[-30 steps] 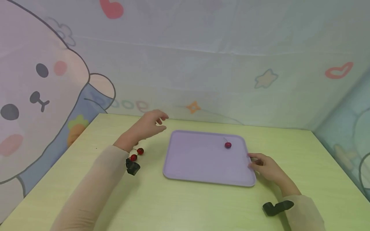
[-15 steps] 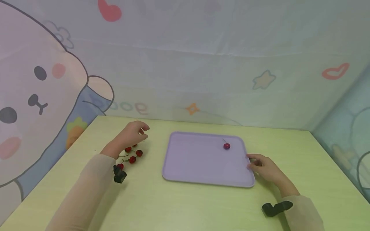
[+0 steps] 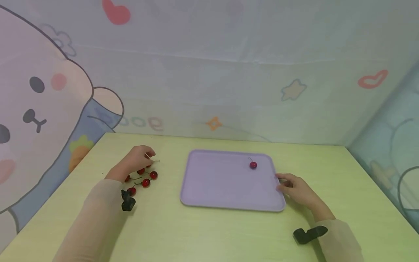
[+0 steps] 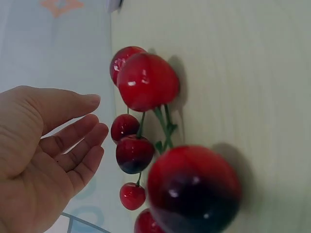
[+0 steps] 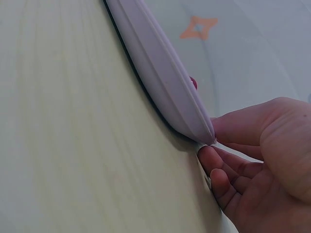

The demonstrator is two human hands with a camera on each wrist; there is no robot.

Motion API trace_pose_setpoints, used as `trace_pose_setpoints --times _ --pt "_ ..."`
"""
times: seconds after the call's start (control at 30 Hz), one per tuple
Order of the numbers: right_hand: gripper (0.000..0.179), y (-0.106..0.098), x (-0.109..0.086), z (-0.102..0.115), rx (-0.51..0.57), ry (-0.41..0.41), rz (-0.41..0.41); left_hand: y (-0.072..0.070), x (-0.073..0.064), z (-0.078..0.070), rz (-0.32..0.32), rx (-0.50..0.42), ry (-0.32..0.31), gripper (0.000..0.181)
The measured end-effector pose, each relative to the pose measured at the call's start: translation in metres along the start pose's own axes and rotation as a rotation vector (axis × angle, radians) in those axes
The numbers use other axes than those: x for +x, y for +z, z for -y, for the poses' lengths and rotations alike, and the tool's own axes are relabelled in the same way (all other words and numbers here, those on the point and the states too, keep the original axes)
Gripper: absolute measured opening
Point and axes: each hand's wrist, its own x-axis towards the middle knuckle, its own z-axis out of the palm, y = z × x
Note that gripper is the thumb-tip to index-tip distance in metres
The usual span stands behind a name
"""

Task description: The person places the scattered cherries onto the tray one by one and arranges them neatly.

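Observation:
My left hand [image 3: 135,160] is over a small group of red cherries at the table's left. In the left wrist view its fingers are loosely bent, thumb apart from them, with nothing between. Just beyond the fingertips lie several glossy cherries [image 4: 148,82] with green stems; in the head view the hand and forearm hide part of the group. My right hand [image 3: 299,189] pinches the right rim of a lilac rectangular tray [image 3: 222,182], thumb at the rim's top and fingers by its underside. One dark red cherry [image 3: 253,165] with a thin stem lies on the tray, towards the back right.
The pale yellow-green table [image 3: 203,233] ends at the back against a printed cloth [image 3: 229,80] with hearts, stars and a large bear. Dark wrist cameras [image 3: 306,235] sit at both sleeves.
My left hand has moved left and nearer, from beside the tray's back left corner down to the cherries. More of the cherries show now. The right hand stays at the tray rim.

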Motion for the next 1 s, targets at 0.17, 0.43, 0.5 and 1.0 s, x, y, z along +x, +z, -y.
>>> trace_pose_setpoints --times 0.17,0.43,0.5,1.0 --pt "0.046 -0.001 0.000 0.001 0.008 0.002 -0.001 -0.001 0.001 0.003 0.007 0.046 -0.012 0.030" --pt "0.046 0.000 0.001 -0.001 0.012 -0.003 0.004 0.001 0.001 0.011 0.035 0.068 -0.034 0.033" --pt "0.046 0.000 0.001 -0.001 0.015 -0.002 0.005 0.002 0.001 0.013 0.037 0.071 -0.039 0.034" --pt "0.046 0.000 0.000 0.001 0.014 0.000 -0.002 0.009 0.003 0.013 0.028 0.063 -0.046 0.037"
